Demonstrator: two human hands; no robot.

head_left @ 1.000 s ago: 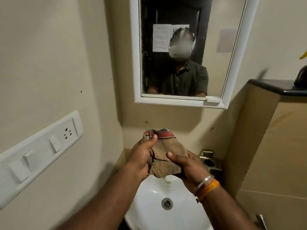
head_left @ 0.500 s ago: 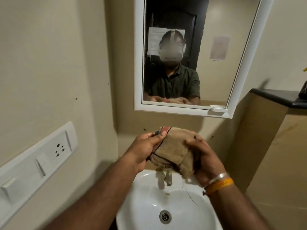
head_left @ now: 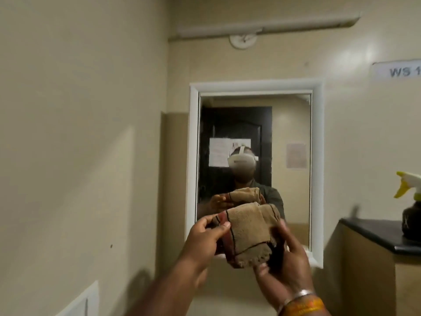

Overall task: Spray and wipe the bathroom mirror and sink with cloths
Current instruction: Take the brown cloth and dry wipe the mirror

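Note:
I hold a folded brown cloth (head_left: 248,233) with dark and red stripes in both hands, raised in front of the lower part of the mirror (head_left: 289,124). My left hand (head_left: 202,240) pinches its left edge with thumb and fingers. My right hand (head_left: 284,267) cups it from below and the right. The mirror has a white frame and reflects a person, the cloth and a dark door. A spray bottle (head_left: 410,201) with a yellow and white trigger stands on the dark ledge at the right. The sink is out of view.
A beige wall runs close along the left, with a white switch panel (head_left: 79,302) at the bottom left. A black-topped ledge (head_left: 373,231) juts out at the right. A light tube (head_left: 266,26) hangs above the mirror, and a label (head_left: 396,70) sits at the upper right.
Both hands have lifted the cloth from above the sink up to the mirror's lower part. My view has tilted upward, so the sink has dropped out of sight.

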